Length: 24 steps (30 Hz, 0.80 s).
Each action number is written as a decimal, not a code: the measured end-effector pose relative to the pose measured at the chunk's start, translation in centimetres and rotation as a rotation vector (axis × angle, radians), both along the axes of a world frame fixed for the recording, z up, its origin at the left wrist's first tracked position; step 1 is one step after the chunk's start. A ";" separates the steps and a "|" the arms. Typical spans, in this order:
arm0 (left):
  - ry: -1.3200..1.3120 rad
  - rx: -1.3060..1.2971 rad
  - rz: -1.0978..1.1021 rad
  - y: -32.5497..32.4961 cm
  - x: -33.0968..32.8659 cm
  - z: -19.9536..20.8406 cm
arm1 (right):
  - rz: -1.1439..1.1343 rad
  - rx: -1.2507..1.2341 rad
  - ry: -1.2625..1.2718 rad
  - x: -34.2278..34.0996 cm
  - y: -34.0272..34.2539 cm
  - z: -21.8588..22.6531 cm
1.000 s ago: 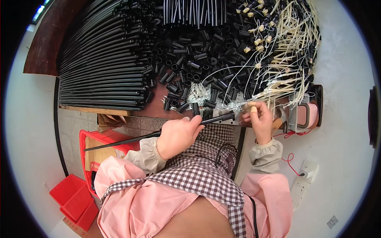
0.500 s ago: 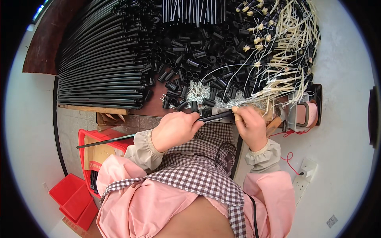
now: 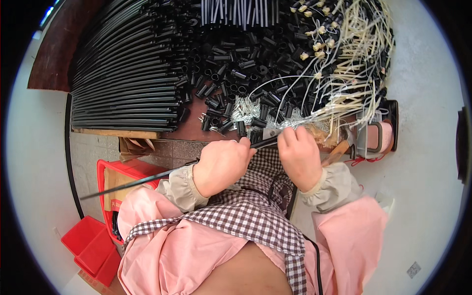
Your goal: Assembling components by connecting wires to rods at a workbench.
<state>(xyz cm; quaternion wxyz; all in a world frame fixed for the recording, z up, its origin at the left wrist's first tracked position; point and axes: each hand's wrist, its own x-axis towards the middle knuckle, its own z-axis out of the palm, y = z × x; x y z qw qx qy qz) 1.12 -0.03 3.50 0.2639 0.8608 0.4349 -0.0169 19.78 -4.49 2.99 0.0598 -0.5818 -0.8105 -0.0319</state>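
My left hand (image 3: 222, 166) is closed round a long thin black rod (image 3: 142, 178), which slants from the lower left up to the right. At its upper right end my right hand (image 3: 301, 158) is closed, with bent fingers on the thicker black part; its tip is hidden behind them. Just beyond the hands, at the table's front edge, lie short black tubular pieces (image 3: 241, 129) and a heap of silver pins (image 3: 244, 109). A metal block (image 3: 270, 133) shows between the hands.
Long black rods (image 3: 128, 93) are stacked at the left. White wires (image 3: 356, 93) with cream connectors pile up at the right. A wooden-handled tool (image 3: 337, 151) and a pink container (image 3: 386, 136) are near my right hand. Red bins (image 3: 93, 246) stand on the floor at lower left.
My right hand has shifted slightly left and turned, its fingers now over the rod's end. The rod's free end has swung down and left. My left hand stays closed on the rod.
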 end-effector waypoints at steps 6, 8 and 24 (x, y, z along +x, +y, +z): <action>-0.062 0.019 0.000 -0.3 -1.0 -2.0 | -0.228 -0.043 0.206 3.0 -1.1 1.2; -0.152 -0.030 0.034 -0.5 -1.0 -3.3 | -0.597 -0.080 0.379 5.4 -3.2 1.1; -0.136 0.041 -0.098 0.7 -1.8 -3.5 | -0.661 -0.235 1.531 3.3 -12.4 -0.7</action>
